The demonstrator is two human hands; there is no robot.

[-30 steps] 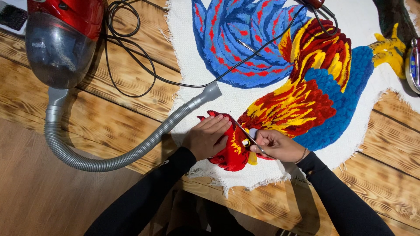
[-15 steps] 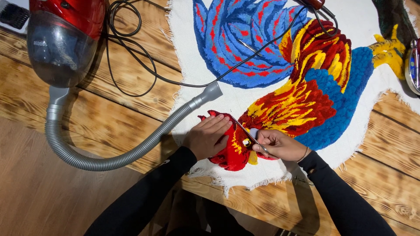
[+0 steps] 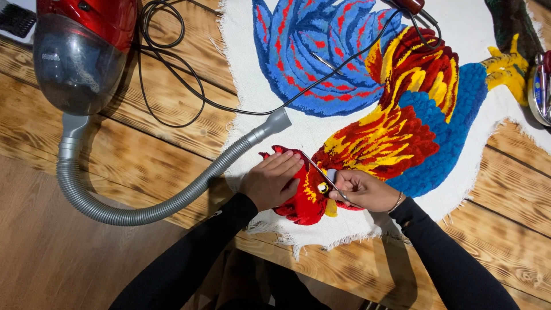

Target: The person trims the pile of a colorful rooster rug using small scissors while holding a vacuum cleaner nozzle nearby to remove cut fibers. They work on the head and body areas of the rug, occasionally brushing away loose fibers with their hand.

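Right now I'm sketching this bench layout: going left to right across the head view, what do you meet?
Red vacuum cleaner → grey hose → left hand → right hand holding thin scissors → blue rooster breast of the rug → yellow rooster feet.

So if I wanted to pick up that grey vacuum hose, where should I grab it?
Probably at the smooth hard nozzle end of the grey hose, coming from above. That stiff part lies on the white cloth pointing at the rooster rug, free of the left hand. The ribbed part bends, so it would likely flop. Mind the black cord just beyond it.
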